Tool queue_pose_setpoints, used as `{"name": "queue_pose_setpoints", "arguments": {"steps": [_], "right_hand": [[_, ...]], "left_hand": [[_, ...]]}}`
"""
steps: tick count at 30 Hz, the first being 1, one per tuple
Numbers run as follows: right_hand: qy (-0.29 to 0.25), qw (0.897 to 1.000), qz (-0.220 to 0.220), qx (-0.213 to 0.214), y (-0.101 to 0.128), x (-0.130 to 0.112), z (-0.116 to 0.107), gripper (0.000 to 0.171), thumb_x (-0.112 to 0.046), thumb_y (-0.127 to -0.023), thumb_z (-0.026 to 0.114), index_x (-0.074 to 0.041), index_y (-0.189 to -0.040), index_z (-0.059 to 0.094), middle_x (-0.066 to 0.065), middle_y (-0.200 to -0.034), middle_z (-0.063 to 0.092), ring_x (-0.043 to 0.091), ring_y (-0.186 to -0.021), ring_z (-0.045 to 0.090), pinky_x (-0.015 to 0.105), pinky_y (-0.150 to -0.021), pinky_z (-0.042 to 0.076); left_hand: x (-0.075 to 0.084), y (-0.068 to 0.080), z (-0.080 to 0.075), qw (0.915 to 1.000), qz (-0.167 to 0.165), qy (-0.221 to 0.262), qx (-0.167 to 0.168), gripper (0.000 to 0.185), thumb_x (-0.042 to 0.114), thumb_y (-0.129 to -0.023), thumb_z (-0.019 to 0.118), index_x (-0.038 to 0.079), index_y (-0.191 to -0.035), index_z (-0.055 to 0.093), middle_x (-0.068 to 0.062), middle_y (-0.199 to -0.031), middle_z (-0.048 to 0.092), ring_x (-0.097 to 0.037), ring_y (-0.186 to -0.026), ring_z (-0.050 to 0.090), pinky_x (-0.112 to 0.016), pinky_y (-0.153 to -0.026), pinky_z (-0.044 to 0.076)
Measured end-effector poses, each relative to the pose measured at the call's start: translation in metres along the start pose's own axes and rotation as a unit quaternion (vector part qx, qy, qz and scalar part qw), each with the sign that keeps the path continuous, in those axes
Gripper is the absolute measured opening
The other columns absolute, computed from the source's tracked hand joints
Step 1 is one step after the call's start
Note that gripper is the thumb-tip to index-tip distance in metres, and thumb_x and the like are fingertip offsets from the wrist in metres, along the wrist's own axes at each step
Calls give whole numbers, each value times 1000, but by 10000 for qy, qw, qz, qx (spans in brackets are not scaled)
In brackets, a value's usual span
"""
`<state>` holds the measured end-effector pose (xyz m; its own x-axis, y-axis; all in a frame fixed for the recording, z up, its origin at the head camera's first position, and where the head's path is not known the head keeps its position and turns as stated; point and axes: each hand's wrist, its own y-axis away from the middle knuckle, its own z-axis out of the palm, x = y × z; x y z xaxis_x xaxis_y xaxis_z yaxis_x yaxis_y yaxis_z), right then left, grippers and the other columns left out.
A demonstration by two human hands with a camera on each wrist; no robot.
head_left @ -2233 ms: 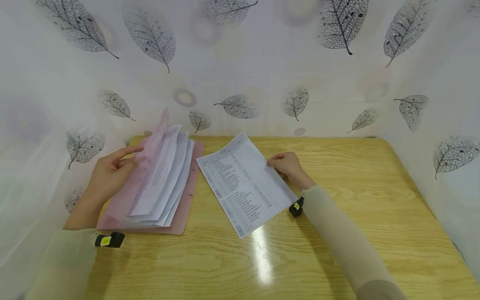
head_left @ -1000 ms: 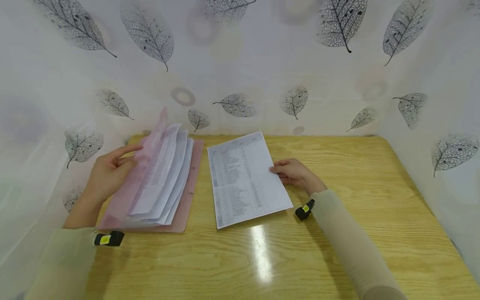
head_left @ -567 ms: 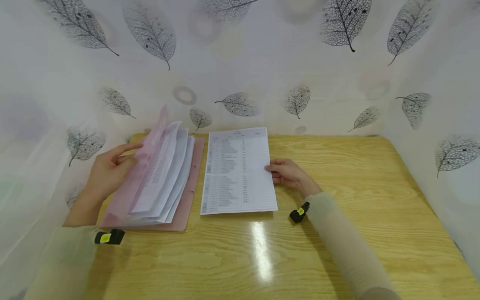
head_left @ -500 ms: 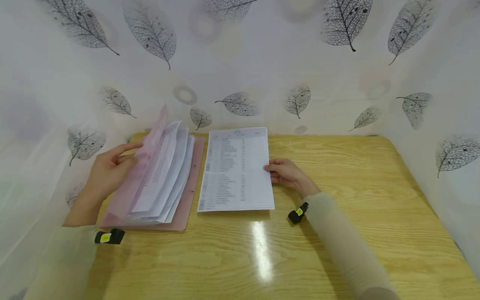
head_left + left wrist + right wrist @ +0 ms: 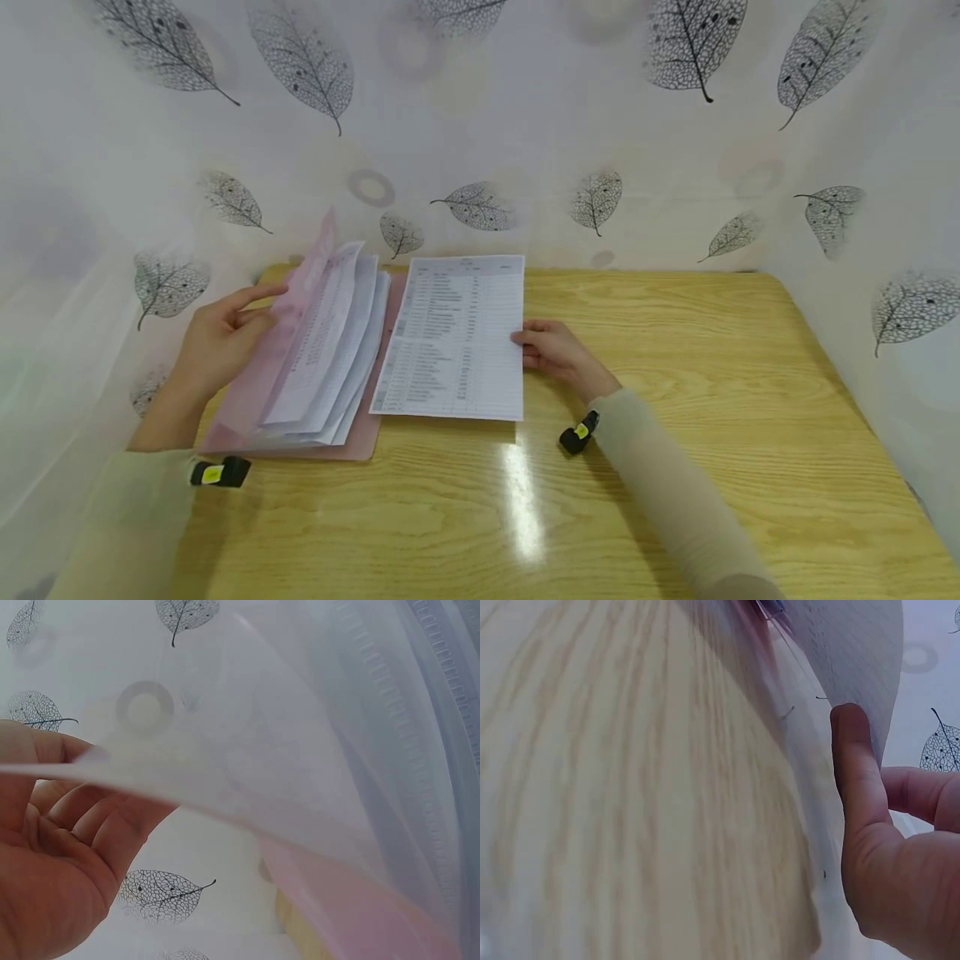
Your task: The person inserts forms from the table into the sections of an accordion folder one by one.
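Note:
On the left of the table lies a pink translucent folder (image 5: 358, 448), its cover raised and tilted, with several printed sheets (image 5: 318, 367) fanned inside. My left hand (image 5: 225, 337) holds up the cover near its free edge; in the left wrist view the cover's edge (image 5: 225, 814) passes between thumb and fingers. A loose printed sheet (image 5: 457, 350) stands upright to me, its left part overlapping the folder's right edge. My right hand (image 5: 555, 350) pinches its right edge, thumb on one face and fingers on the other, as the right wrist view shows at the thumb (image 5: 855, 750).
The wood-grain table (image 5: 675, 467) stretches to the right and toward me. Behind and at both sides hangs a pale curtain (image 5: 525, 125) with leaf prints. Each wrist carries a small black camera (image 5: 577, 433).
My right hand has turned the loose sheet from slanted to nearly straight and moved it left, so it now overlaps the folder's edge. The left hand and raised cover have stayed in place.

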<state>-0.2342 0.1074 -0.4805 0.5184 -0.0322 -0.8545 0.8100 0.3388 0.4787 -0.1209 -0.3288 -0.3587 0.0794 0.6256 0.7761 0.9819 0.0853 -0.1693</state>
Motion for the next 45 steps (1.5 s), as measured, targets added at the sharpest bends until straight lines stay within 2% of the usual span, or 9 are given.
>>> {"name": "queue_pose_setpoints", "arguments": {"steps": [6,9,14,17,22,27,35,40,45], "right_hand": [[-39,9999,-72,60,1,1,8,45,-1,-105,57,14,-145,46,5,-97,71,12,-81,74,25,-73,61],[-81,9999,-103,92,1,2,11,40,-1,-104,57,13,-141,49,5,-96,71,12,-81,74,25,-73,62],[-125,9997,-125,184,3,2,15,28,-1,-104,58,10,-130,55,5,-93,71,12,-79,73,25,-72,62],[-120,9996,-93,223,4,2,19,30,-2,-104,58,10,-131,55,5,-93,71,12,-79,73,24,-71,61],[-63,9996,-67,256,4,4,23,37,-3,-104,58,12,-138,53,7,-97,71,12,-80,73,24,-72,61],[29,9994,-158,309,6,3,26,37,-5,-104,59,11,-138,55,11,-103,71,13,-82,74,25,-73,62],[297,9986,-196,400,16,-2,28,33,-7,-101,62,9,-129,59,8,-93,73,13,-74,74,25,-67,62],[271,9989,-221,307,16,-5,29,30,-6,-101,61,9,-127,59,5,-89,73,12,-71,74,24,-65,61],[-72,9994,-343,-21,13,-6,28,28,-4,-103,58,9,-128,57,3,-88,74,12,-73,75,24,-67,61]], "left_hand": [[2,2,0,10000,-72,39,8,40,13,-104,57,6,-141,65,33,-76,70,23,-89,63,-19,-53,42],[2,3,1,10000,-94,31,10,40,13,-104,57,6,-142,65,29,-73,71,22,-87,63,-21,-51,40],[3,4,1,9999,-94,-36,32,39,13,-103,58,6,-141,65,13,-60,68,19,-81,63,-23,-48,36],[3,5,2,9999,-131,-72,27,39,13,-104,58,7,-142,65,7,-55,65,19,-82,62,-23,-49,37],[4,7,2,9998,-178,-112,10,40,14,-104,57,7,-143,65,5,-51,56,18,-82,63,-23,-49,37],[5,8,3,9998,-167,-84,30,40,14,-104,57,6,-143,65,6,-52,59,17,-81,63,-23,-48,37],[5,9,3,9999,-152,-58,35,40,14,-104,57,8,-142,65,11,-49,48,7,-66,54,-25,-46,33],[3,6,2,9998,-179,-99,14,40,16,-104,57,8,-143,65,10,-53,58,14,-76,59,-21,-52,38],[1,1,1,9998,-179,-104,-8,40,16,-104,57,8,-143,64,10,-60,67,19,-85,61,-18,-56,41]]}}
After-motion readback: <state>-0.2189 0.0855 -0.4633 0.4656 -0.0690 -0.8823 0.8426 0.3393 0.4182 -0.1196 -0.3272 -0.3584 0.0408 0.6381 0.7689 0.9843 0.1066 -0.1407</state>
